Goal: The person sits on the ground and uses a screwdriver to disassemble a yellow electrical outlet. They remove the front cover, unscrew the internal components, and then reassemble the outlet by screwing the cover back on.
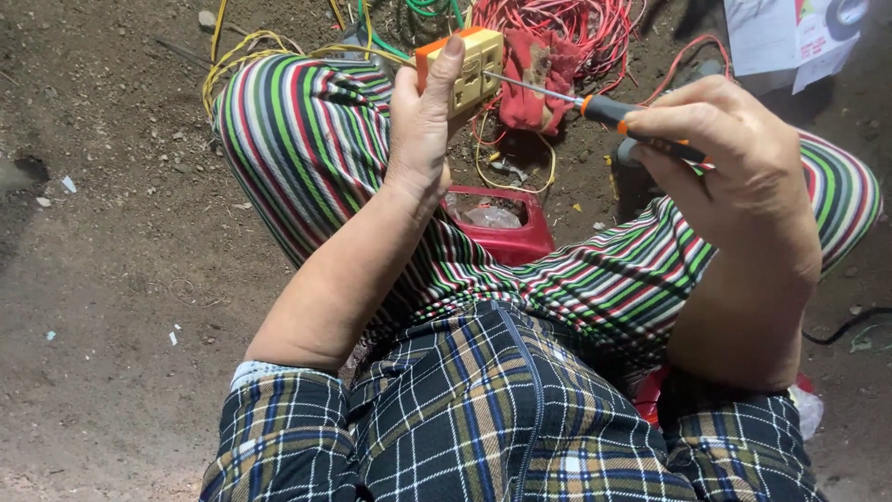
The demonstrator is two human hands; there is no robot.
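Left hand (423, 121) grips socket (472, 67); right hand (720, 139) drives screwdriver (595, 107) into it.

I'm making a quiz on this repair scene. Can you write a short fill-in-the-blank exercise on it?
1. The left hand holds a yellow and orange ____.
2. The right hand holds a ____ with an orange and black handle.
3. The red tray sits between the person's ____.
4. Red wires lie on the ____.

Missing words: socket; screwdriver; legs; ground
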